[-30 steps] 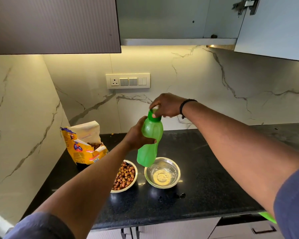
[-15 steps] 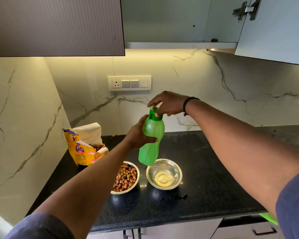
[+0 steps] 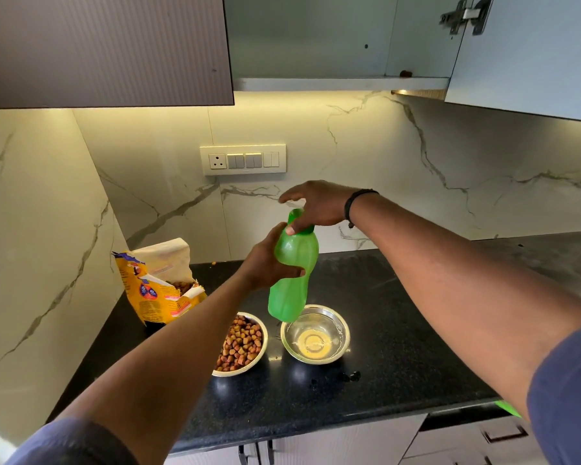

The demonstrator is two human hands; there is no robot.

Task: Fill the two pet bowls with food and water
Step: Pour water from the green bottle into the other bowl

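Two steel bowls stand side by side on the black counter. The left bowl (image 3: 260,355) is full of brown kibble. The right bowl (image 3: 336,344) holds clear water. Above them my left hand (image 3: 265,261) grips the middle of a green plastic bottle (image 3: 292,280), held upright and slightly tilted over the water bowl. My right hand (image 3: 316,206) rests on the bottle's green cap (image 3: 296,218), thumb pressed against it and fingers spread; the hand hides most of the cap.
An open yellow pet food bag (image 3: 158,283) leans in the left corner. A switch panel (image 3: 243,160) is on the marble wall. Overhead cabinets (image 3: 104,48) hang low, one with an open door (image 3: 530,52). A green object (image 3: 507,408) pokes out beneath the counter edge (image 3: 316,431).
The right hand's fingers have lifted and spread over the cap, with the thumb still on it. The bottle stays in the left hand at about the same spot.
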